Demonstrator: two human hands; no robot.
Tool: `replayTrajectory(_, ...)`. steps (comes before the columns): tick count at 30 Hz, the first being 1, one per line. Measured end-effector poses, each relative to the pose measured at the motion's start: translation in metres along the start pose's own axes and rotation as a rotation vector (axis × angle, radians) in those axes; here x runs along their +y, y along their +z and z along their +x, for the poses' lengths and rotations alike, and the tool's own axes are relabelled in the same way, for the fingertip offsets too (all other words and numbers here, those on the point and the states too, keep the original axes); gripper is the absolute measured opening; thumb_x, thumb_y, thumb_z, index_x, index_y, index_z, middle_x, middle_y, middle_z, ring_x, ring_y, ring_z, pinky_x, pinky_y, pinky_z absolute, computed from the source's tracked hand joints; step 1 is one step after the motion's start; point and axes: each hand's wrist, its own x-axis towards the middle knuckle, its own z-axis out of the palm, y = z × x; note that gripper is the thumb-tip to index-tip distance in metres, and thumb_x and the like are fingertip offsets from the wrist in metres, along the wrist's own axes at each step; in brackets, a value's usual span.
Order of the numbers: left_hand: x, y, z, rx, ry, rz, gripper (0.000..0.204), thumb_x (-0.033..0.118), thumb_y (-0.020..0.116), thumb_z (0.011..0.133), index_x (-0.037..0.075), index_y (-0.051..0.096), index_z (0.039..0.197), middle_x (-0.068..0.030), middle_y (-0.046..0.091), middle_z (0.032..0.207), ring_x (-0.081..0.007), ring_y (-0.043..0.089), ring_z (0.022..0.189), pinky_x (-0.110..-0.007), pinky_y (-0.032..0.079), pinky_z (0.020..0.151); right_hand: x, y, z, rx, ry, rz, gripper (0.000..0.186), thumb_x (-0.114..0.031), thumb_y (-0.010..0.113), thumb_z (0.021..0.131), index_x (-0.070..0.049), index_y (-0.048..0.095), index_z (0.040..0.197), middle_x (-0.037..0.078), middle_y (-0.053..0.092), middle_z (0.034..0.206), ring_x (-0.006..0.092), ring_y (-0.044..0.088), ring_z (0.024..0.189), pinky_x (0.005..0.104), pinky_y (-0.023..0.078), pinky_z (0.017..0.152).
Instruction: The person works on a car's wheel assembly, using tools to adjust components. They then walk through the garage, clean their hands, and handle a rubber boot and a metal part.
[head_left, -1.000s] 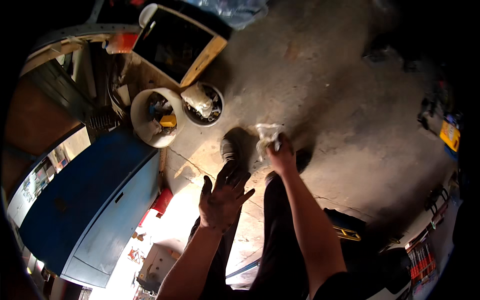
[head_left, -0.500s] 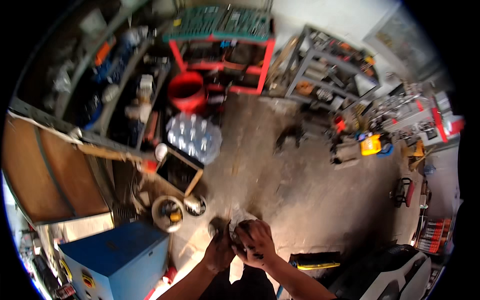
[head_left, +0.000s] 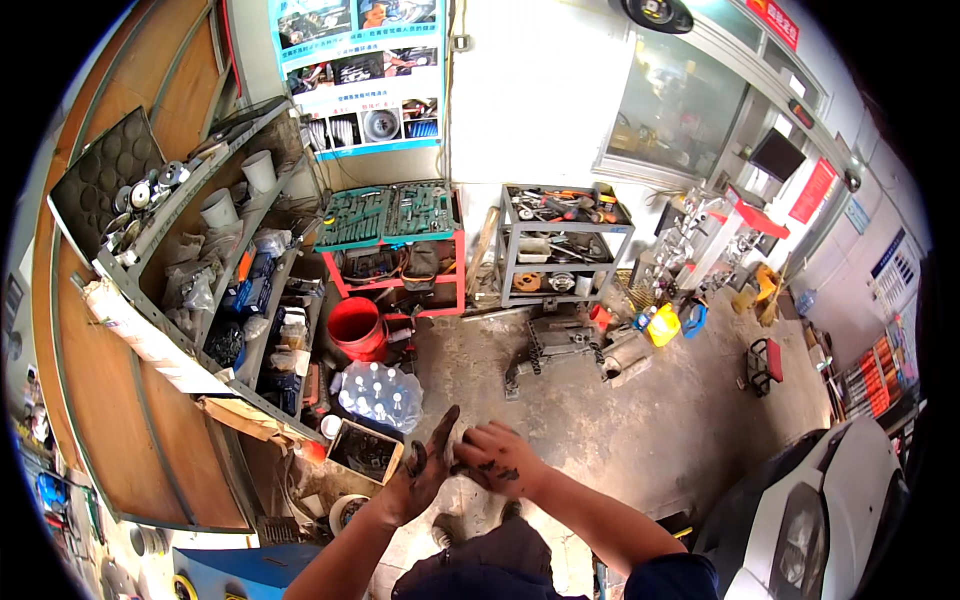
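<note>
left hand (head_left: 415,486) open, dirty. right hand (head_left: 504,462) curled close by, black smudges on back. red bucket (head_left: 357,332) near bottles (head_left: 378,397). white car (head_left: 848,500) at right.

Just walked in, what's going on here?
A person stands with both soot-dark hands close together in front of the body: the left hand has its fingers extended, the right hand is curled beside it. Whether the right holds anything is hidden. Ahead are a red bucket, a pack of bottles and a grey cart; a white car is at the right.
</note>
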Motion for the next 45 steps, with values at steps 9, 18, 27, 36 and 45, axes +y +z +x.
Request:
replayTrajectory(9, -0.044, -0.018, -0.015, 0.026, 0.116, 0.468, 0.088, 0.057, 0.039, 0.107, 0.004, 0.01, 0.171, -0.0123, 0.018, 0.178, -0.0236, 0.026, 0.158, -0.038, 0.016, 0.129, -0.014, 0.021, -0.003, 0.265, 0.322, 0.353, 0.016, -0.021, 0.058, 0.104, -0.007, 0.062, 0.097, 0.017, 0.068, 0.083, 0.0449, 0.066, 0.079, 0.0496, 0.052, 0.066)
replayTrajectory(18, 0.002, 0.022, -0.024, -0.106, 0.145, 0.284, 0.094, 0.074, 0.035, 0.104, 0.014, 0.01, 0.172, -0.0209, 0.029, 0.173, -0.0331, 0.023, 0.161, -0.047, 0.006, 0.131, 0.021, 0.068, -0.072, 0.494, 1.033, 0.841, 0.054, -0.048, 0.046, 0.114, 0.001, 0.067, 0.12, 0.005, 0.069, 0.098, 0.0179, 0.065, 0.087, 0.0342, 0.052, 0.077)
replayTrajectory(27, -0.011, 0.005, -0.028, 0.046, -0.052, -0.353, 0.1, 0.081, 0.049, 0.095, 0.026, 0.016, 0.172, -0.0179, 0.052, 0.154, -0.0336, 0.051, 0.141, -0.052, 0.033, 0.122, -0.074, 0.006, -0.029, 0.201, 0.323, 0.151, 0.046, -0.014, 0.072, 0.094, -0.003, 0.062, 0.137, 0.019, 0.059, 0.14, 0.0427, 0.059, 0.125, 0.0457, 0.052, 0.104)
replayTrajectory(36, -0.008, 0.04, -0.034, -0.012, -0.074, -0.257, 0.101, 0.081, 0.045, 0.098, 0.018, 0.019, 0.172, -0.0081, 0.042, 0.164, -0.0233, 0.047, 0.141, -0.05, 0.027, 0.125, -0.049, -0.027, -0.032, 0.098, -0.057, -0.293, 0.029, -0.022, 0.078, 0.081, -0.014, 0.068, 0.107, 0.0, 0.058, 0.09, 0.0229, 0.057, 0.088, 0.0371, 0.044, 0.076)
replayTrajectory(45, -0.011, 0.028, -0.031, 0.024, 0.15, 0.064, 0.105, 0.084, 0.04, 0.097, 0.018, 0.01, 0.173, -0.012, 0.036, 0.17, -0.0278, 0.043, 0.148, -0.05, 0.023, 0.125, -0.045, 0.027, 0.003, 0.521, 0.824, 0.58, 0.026, -0.018, 0.056, 0.106, -0.002, 0.069, 0.091, 0.011, 0.069, 0.078, 0.0331, 0.062, 0.071, 0.0427, 0.05, 0.067)
